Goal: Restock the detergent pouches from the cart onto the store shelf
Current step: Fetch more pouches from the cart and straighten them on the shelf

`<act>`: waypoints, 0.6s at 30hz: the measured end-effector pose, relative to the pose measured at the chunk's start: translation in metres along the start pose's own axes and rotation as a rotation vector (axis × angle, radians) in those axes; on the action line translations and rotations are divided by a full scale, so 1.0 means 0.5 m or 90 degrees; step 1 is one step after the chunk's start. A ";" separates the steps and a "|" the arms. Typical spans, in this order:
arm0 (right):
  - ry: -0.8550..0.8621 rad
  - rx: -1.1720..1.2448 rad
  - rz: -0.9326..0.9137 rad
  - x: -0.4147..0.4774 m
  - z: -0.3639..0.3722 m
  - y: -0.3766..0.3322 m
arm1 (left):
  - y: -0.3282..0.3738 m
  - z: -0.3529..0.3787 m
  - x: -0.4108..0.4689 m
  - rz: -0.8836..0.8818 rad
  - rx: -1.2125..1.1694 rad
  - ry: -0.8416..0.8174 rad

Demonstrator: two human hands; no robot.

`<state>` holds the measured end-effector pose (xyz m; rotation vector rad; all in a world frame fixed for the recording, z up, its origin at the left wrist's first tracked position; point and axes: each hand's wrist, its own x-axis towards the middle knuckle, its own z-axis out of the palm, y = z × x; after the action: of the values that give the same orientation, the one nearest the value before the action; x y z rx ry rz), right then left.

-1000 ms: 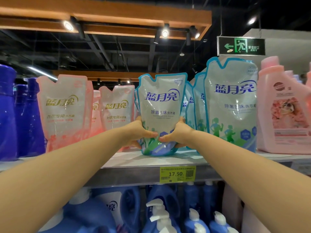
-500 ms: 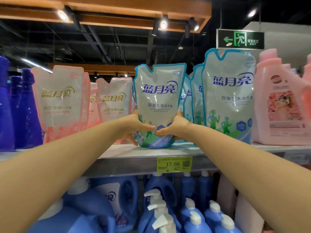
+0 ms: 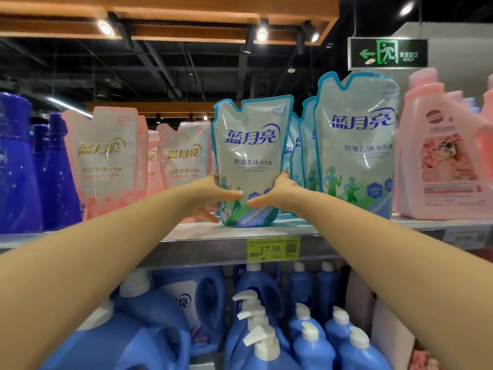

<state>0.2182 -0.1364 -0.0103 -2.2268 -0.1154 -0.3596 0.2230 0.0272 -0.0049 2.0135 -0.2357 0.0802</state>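
Observation:
A blue-edged detergent pouch [image 3: 250, 153] stands upright on the grey store shelf [image 3: 333, 228], its base touching the shelf board. My left hand [image 3: 210, 194] grips its lower left side and my right hand [image 3: 277, 194] grips its lower right side, thumbs across the front. More blue-edged pouches [image 3: 357, 145] stand in a row just to its right. Pink-edged pouches [image 3: 104, 158] stand to its left. The cart is out of view.
Dark blue bottles [image 3: 18, 166] stand at the shelf's far left and pink jugs [image 3: 445, 153] at the far right. A yellow price tag [image 3: 272, 249] reading 17.50 hangs on the shelf edge. Blue pump bottles [image 3: 266, 329] fill the shelf below.
The view has dipped slightly, then risen; the pouch has stayed upright on the shelf between both hands, which have kept their grip.

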 end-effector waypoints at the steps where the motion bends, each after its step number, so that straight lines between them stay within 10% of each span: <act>1: 0.007 -0.011 -0.006 -0.003 -0.001 -0.001 | 0.003 0.000 -0.005 0.019 0.022 0.034; 12: 0.068 -0.104 -0.105 -0.090 -0.010 0.010 | 0.024 0.052 -0.095 0.217 0.213 0.324; 18: 0.105 -0.178 -0.190 -0.217 -0.021 0.023 | 0.020 0.129 -0.189 0.302 0.333 0.235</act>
<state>0.1147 -0.1474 -0.0449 -2.4467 -0.3276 -0.7605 0.1256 -0.0227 -0.0395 2.3634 -0.4877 0.8832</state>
